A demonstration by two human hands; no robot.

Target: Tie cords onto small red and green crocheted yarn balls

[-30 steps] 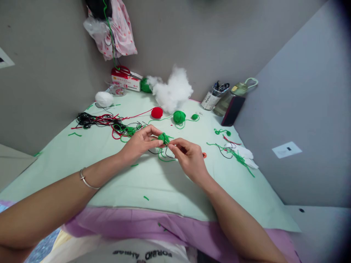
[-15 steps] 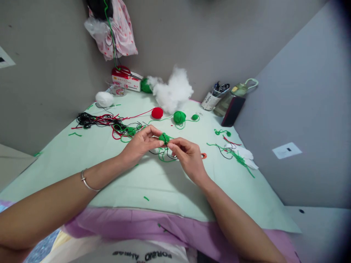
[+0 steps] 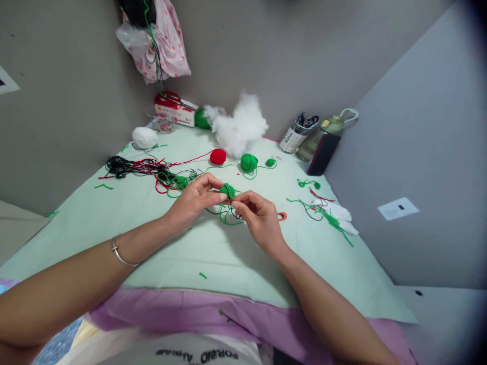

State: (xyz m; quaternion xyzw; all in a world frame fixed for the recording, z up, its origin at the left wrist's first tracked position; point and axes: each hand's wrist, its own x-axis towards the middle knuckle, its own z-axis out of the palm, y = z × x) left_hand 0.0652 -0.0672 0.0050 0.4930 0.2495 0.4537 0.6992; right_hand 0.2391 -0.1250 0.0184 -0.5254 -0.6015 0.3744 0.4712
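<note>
My left hand (image 3: 194, 199) pinches a small green crocheted piece (image 3: 227, 190) just above the pale green table cover (image 3: 213, 253). My right hand (image 3: 257, 217) is closed beside it, its fingertips pinched at the piece's lower right edge where a dark thread crosses it. Loose green and black yarn ends (image 3: 227, 215) trail from the piece onto the cover under both hands. A silver bangle sits on my left wrist.
Behind the hands lie a green yarn ball (image 3: 248, 162), a red ball (image 3: 217, 156), a white ball (image 3: 144, 137), a tangle of black, red and green yarn (image 3: 146, 170), white stuffing (image 3: 239, 126), a jar with scissors (image 3: 296, 134), a bottle (image 3: 323, 133), a dark phone (image 3: 323, 153).
My right hand has drawn slightly left, closer against the green piece. The left hand and the piece have stayed nearly still.
</note>
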